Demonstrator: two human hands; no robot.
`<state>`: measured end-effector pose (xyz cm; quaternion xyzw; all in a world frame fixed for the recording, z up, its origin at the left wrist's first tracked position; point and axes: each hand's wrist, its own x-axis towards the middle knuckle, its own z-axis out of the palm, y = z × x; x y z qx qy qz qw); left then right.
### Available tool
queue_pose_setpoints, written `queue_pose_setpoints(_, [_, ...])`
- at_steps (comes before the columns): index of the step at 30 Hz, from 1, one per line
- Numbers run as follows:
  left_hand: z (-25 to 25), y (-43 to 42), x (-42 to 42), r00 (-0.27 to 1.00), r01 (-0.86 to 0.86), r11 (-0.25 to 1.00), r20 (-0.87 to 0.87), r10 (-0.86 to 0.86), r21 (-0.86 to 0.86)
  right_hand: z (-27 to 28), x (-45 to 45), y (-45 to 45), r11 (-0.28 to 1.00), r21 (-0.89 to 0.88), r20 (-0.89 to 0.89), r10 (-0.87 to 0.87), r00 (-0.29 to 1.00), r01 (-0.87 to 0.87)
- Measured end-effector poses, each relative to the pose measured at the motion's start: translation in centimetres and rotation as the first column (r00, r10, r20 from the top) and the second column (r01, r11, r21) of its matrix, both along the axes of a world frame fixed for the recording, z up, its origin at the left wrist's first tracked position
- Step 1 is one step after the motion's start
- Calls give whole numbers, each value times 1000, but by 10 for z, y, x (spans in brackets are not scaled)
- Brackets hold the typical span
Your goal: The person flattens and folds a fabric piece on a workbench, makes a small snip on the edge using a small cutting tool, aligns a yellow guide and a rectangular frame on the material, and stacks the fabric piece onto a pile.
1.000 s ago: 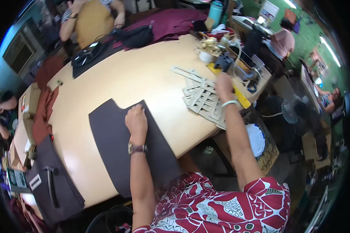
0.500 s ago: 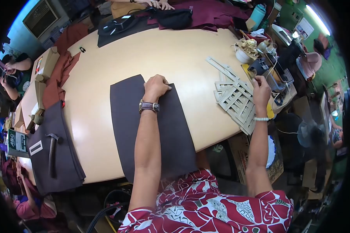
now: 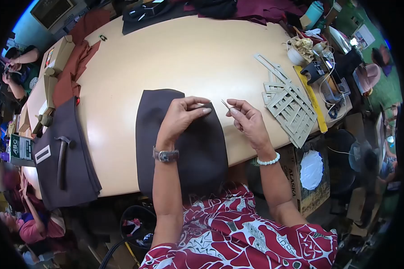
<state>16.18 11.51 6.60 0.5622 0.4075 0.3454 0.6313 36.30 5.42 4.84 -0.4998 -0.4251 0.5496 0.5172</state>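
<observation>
A dark grey-brown fabric piece [image 3: 184, 157] lies over the table's front edge and hangs down toward my lap. My left hand [image 3: 184, 116] is closed, pinching the upper edge of this fabric between thumb and fingers. To its right, my right hand [image 3: 249, 123] grips small thread snips [image 3: 225, 104]. Only their two thin metal points show, slightly apart and aimed at the pinched edge without touching it. The rest of the tool is hidden in my fingers.
Slotted pale templates [image 3: 292, 105] are piled on the right beside a yellow ruler [image 3: 313, 101]. At left, a hammer [image 3: 63, 161] and a white rectangular frame [image 3: 43, 154] rest on dark cloth [image 3: 78, 179]. Rust-coloured fabric [image 3: 72, 74] lies farther back. People sit around the edges.
My right hand has come from beside the templates to near my left hand, bringing the snips. My left hand has turned, and the fabric's upper edge is now lifted and bunched. The view has shifted.
</observation>
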Motion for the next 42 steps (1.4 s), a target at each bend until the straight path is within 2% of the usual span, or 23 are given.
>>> queue_pose_setpoints(5, [-3,-31,-18,998,-28,998,59,31,-56,4,-15,-25,999,-1,43,42,998,-42])
queue_pose_setpoints(8, [-8,-40,-17,991,-31,998,128,38,-52,-1,-16,-32,998,-32,15,64,998,-63])
queue_pose_setpoints(11, [-24,-44,-12,983,-55,995,168,69,-87,-17,-12,-31,997,-34,-100,64,993,-67])
queue_pose_setpoints(15, [-37,-50,-4,1000,-16,996,-14,17,93,-26,-16,-33,999,40,-70,18,997,-15])
queue_pose_setpoints(17, [-44,-48,-4,1000,-24,991,1,24,131,-28,-22,-37,996,93,-2,-4,1000,4])
queue_pose_setpoints(21, [-41,-49,-7,997,-41,994,69,34,102,-28,-28,-41,993,110,14,-44,999,43])
queue_pose_setpoints(23, [-40,-50,-8,992,-32,1000,121,31,-1,-29,-28,-39,993,114,39,-33,999,28])
queue_pose_setpoints(25, [-39,-49,-11,985,-37,999,168,39,-14,-29,-26,-38,995,103,51,-12,999,7])
queue_pose_setpoints(29, [-37,-53,-10,959,-60,994,272,84,-94,-15,-18,-34,997,-22,-37,70,997,-71])
queue_pose_setpoints(31, [-29,-55,-11,963,-20,992,265,53,-126,-13,-13,-28,992,-51,-96,109,989,-114])
queue_pose_setpoints(42, [-28,-54,-10,987,-15,997,161,27,-74,-14,-7,-22,976,-76,17,205,979,-203])
